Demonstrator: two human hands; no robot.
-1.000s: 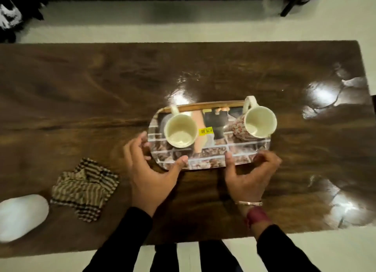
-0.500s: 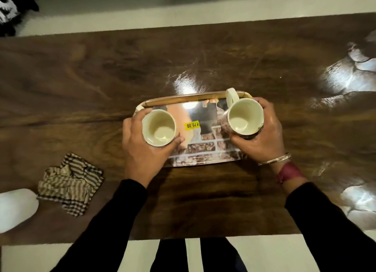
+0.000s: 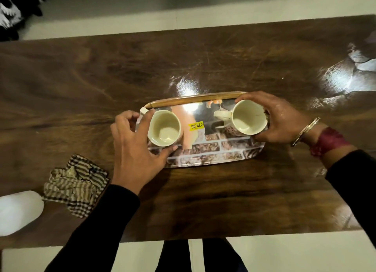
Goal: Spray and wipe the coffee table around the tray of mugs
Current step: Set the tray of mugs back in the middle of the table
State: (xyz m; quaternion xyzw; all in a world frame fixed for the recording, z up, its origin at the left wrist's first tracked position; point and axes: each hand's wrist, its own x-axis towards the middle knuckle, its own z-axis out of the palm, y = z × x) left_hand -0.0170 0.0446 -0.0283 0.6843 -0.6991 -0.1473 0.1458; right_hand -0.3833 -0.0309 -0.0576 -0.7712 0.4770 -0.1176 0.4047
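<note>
**A living room at home**

This looks like someone's home. A low, glossy wooden table [image 3: 203,64] stands on a pale tiled floor [image 3: 142,13]. On it sits a printed serving tray [image 3: 203,160] with a price sticker [image 3: 196,126] and two cream mugs [image 3: 164,128], and beside that a crumpled checked cloth [image 3: 75,182], ordinary household things.

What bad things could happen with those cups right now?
1. Each hand, left and right, holds a mug by its rim and side. The right mug looks tilted, so a loose grip could drop it onto the tray.
2. The tray is shiny and may be slippery, so the left mug might slide when set down.
3. The cloth lies beside the left sleeve and could get dragged off the table.
</note>
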